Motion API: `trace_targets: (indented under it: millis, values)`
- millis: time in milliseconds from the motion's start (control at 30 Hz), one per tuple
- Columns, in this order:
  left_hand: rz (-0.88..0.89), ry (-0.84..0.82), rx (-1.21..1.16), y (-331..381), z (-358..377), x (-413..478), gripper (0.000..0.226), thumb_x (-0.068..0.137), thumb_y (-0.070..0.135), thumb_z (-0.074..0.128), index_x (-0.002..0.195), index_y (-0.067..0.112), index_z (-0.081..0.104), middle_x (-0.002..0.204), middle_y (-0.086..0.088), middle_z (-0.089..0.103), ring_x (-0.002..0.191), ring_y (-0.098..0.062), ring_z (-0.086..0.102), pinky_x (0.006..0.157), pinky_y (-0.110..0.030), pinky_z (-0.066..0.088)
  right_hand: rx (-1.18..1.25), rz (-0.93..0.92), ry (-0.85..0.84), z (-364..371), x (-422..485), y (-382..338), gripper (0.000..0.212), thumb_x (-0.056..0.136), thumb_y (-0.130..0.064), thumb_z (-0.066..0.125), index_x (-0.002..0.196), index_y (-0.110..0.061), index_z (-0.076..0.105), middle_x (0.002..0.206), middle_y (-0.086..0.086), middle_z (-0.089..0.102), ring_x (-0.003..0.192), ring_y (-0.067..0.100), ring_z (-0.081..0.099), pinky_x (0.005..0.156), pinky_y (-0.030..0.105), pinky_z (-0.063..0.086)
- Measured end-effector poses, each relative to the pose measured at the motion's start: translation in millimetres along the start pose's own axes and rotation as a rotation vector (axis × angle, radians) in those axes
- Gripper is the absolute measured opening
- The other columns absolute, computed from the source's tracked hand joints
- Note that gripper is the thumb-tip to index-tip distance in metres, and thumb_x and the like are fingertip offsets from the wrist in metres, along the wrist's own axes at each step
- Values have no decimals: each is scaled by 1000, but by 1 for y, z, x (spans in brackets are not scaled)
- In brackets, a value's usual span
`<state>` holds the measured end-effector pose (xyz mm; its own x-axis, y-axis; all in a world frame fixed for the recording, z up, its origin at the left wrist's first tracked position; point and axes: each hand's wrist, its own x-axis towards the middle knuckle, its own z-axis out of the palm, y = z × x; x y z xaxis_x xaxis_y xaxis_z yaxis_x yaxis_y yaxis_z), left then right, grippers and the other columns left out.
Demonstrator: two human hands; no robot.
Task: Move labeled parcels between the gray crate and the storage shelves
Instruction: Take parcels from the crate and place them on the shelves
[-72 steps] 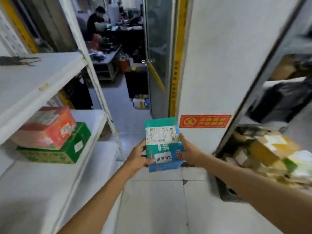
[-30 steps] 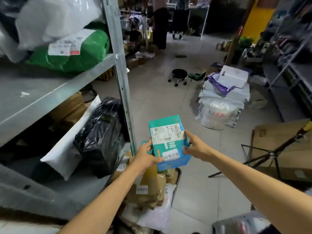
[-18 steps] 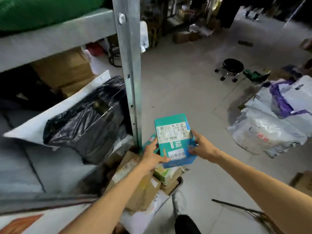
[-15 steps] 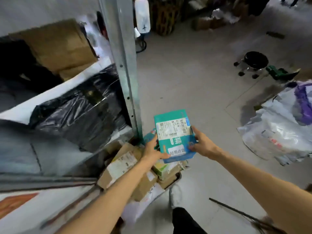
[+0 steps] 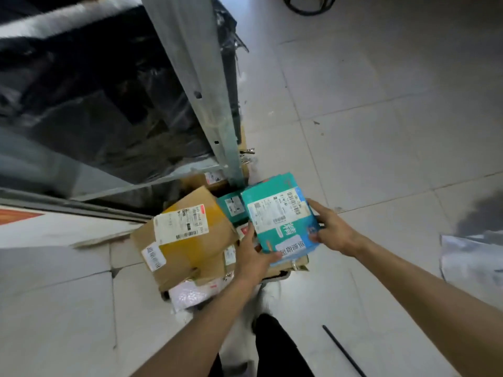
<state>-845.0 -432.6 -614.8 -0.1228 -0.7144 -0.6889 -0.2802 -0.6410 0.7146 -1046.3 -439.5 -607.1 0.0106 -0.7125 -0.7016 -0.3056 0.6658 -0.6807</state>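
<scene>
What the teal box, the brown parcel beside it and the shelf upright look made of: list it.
The teal box: printed cardboard, slight sheen; sharp folded edges, paper label stuck on. The brown parcel: matte cardboard, probably corrugated; creased corners, white labels. The shelf upright: dull grey metal, likely galvanized steel; punched holes.

Teal box (image 5: 280, 219): label up, held between left grip (image 5: 251, 257) and right grip (image 5: 330, 229).
Brown carton (image 5: 187, 240): just left of it, near shelf post (image 5: 201, 85).

- The teal parcel (image 5: 280, 221) is lower now, just above the piled parcels (image 5: 190, 240) by the shelf post (image 5: 206, 91).
- Left hand (image 5: 253, 257) and right hand (image 5: 332, 229) descend with it.
</scene>
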Motion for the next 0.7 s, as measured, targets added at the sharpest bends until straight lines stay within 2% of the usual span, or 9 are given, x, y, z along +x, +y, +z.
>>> trace_targets:
  millis: [67,167,233,333,467,567,700]
  values:
    - [-37,46,-34,-10,2,9,83,68,-10,79,136,22,45,119,4,62,111,-19,62,73,-20,58,12,20,-44,3,15,3,79,84,23,48,138,-34,36,109,3,60,97,20,65,68,29,60]
    - [-72,127,-55,-19,4,20,80,67,-10,79,134,21,47,122,-1,64,110,-20,64,83,-37,59,24,45,-94,9,35,3,80,84,24,47,135,-36,34,104,-1,58,84,13,64,56,24,58]
    - [-88,208,-49,-22,7,25,76,67,-10,79,131,16,48,120,-5,64,107,-21,64,87,-40,57,51,49,-117,15,46,0,77,84,25,46,133,-34,37,106,0,60,84,14,65,58,26,59]
    - [-111,263,-55,-20,4,29,73,67,-11,78,128,15,48,118,-5,63,106,-21,63,87,-36,55,87,52,-125,20,66,-6,76,85,24,46,145,-22,36,115,10,57,96,24,62,73,33,60]
    - [-81,200,-48,-20,-10,34,83,63,-12,80,130,25,47,118,4,63,110,-14,62,86,-41,58,129,53,-118,24,78,-10,79,85,25,46,149,-18,32,103,1,58,88,17,64,68,29,61]
    - [-38,192,-12,-15,-16,38,81,63,-15,77,127,24,48,118,2,64,110,-13,61,85,-36,58,183,56,-79,30,81,-10,77,86,24,46,148,-20,33,100,-1,58,83,12,63,63,24,60]
    - [3,163,204,-5,-19,41,58,69,-10,77,111,20,50,113,1,62,102,-10,58,68,-13,50,173,48,-51,36,83,-8,78,88,20,49,151,-22,29,116,8,58,92,15,63,69,26,60]
